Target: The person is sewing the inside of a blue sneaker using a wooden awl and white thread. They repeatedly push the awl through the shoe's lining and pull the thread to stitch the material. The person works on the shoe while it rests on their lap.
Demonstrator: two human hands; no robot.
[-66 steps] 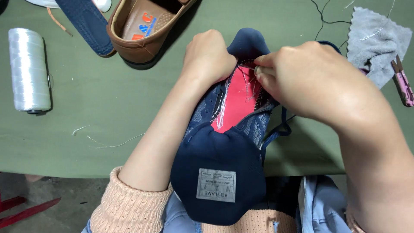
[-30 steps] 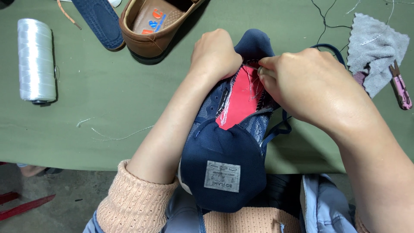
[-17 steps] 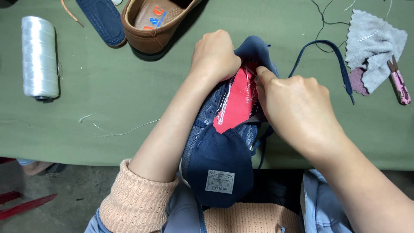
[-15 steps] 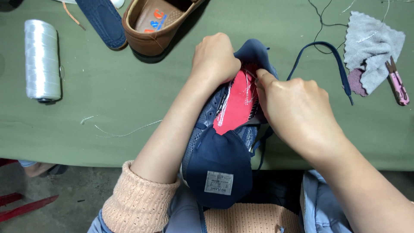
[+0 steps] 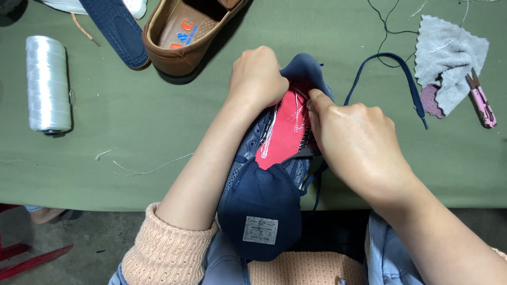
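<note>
Navy shoe [image 5: 264, 211] is held at the green worktop [image 5: 132, 132] edge. Left hand [image 5: 259, 79] is closed over its toe; right hand [image 5: 354, 142] fingertips are pinched at the red insole [image 5: 282, 137].

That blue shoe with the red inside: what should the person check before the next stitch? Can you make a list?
1. Blue shoe held steady by the left hand: ok.
2. Right hand fingertips pinching at the red lining: ok.
3. Needle in the fingers: cannot tell, too small to see.
4. Blue lace lying loose on the green table, clear of the stitching: ok.
5. Pink snips within reach, beside the grey cloth: ok.
6. White thread spool lying flat, apart from the hands: ok.
</note>
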